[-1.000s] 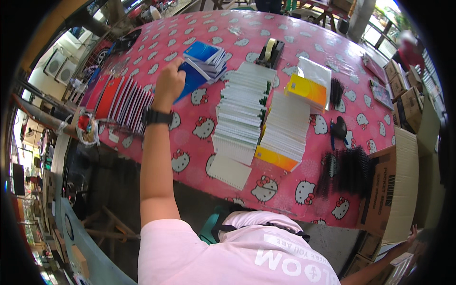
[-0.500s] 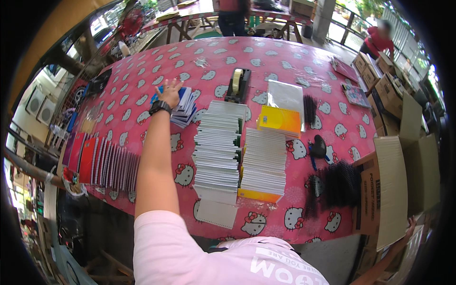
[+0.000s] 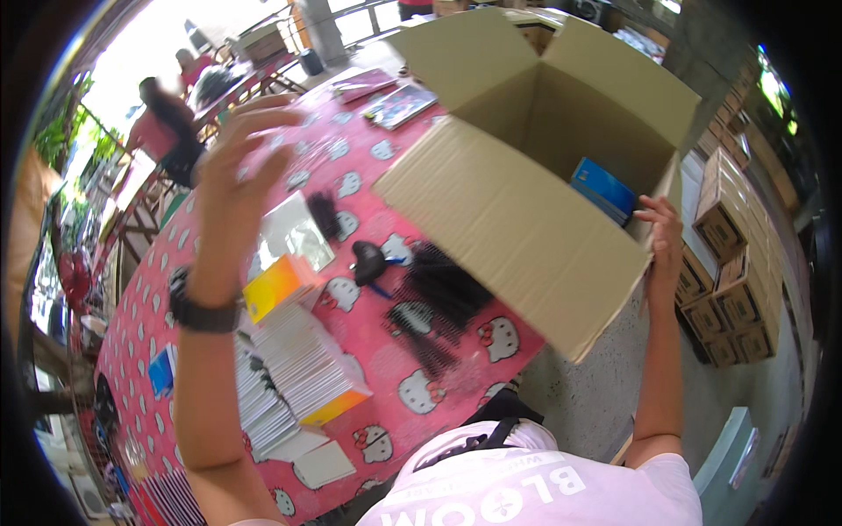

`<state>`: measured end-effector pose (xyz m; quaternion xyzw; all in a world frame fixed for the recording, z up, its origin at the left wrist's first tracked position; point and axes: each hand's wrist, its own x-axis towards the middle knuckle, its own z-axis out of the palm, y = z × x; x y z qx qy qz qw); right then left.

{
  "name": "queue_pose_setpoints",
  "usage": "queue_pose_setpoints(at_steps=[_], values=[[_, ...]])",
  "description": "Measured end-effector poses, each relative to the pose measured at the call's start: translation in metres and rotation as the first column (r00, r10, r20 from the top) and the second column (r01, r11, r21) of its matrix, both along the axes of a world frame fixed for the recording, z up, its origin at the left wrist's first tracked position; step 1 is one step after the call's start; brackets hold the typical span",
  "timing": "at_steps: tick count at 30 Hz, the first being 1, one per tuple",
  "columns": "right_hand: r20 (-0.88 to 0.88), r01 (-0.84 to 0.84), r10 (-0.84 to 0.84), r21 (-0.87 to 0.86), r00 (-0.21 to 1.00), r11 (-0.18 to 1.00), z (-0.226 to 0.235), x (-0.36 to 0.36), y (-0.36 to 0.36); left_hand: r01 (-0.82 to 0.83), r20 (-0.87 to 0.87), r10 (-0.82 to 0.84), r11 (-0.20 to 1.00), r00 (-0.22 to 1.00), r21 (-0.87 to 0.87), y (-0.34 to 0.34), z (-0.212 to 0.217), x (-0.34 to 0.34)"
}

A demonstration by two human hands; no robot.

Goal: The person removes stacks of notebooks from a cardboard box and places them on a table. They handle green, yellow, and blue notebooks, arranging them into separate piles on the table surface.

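A large cardboard box stands at the right with its flaps spread. Inside it, against the right wall, lies a small blue notebook stack. My right hand grips the box's right edge, fingertips over the rim. Raised over the table, my left hand is slightly blurred, its fingers apart and nothing in it. Below that hand lie a yellow-orange notebook stack and long rows of white-edged notebooks. Farther left, partly hidden by my forearm, is a blue notebook.
Black binding coils lie beside the box, near a black-and-blue tool. Clear plastic sheets rest behind the notebooks. Stacked cartons stand on the floor at right. People sit at a farther table.
My view has swung right toward the box. My left hand has left the blue notebooks on the table and risen. My right hand stays on the box.
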<state>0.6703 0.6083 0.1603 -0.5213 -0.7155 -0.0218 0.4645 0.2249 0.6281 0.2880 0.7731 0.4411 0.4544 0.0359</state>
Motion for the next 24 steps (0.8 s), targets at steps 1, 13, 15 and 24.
queue_pose_setpoints(at_steps=[1, 13, 15, 24], values=[[0.019, -0.01, 0.01, -0.005, 1.0, 1.0, 0.003, 0.003, -0.001, 0.165, 0.016, -0.164, 0.985, 0.986, -0.051, 0.024, 0.0, 0.043], [-0.08, -0.195, 0.197, 0.04, 0.977, 0.98, -0.014, 0.014, 0.004, 0.113, 0.147, -0.192, -0.18, 0.97, -0.977, 0.262, -0.17, 0.334], [-0.131, -0.255, 0.259, 0.049, 0.957, 0.966, -0.015, 0.016, 0.005, 0.21, 0.23, -0.044, -0.268, 0.972, -0.94, 0.27, -0.203, 0.34], [-0.218, -0.404, 0.436, 0.177, 0.873, 0.897, -0.032, 0.038, 0.024, 0.311, 0.39, -0.122, -0.411, 0.913, -0.857, 0.257, -0.215, 0.357]])
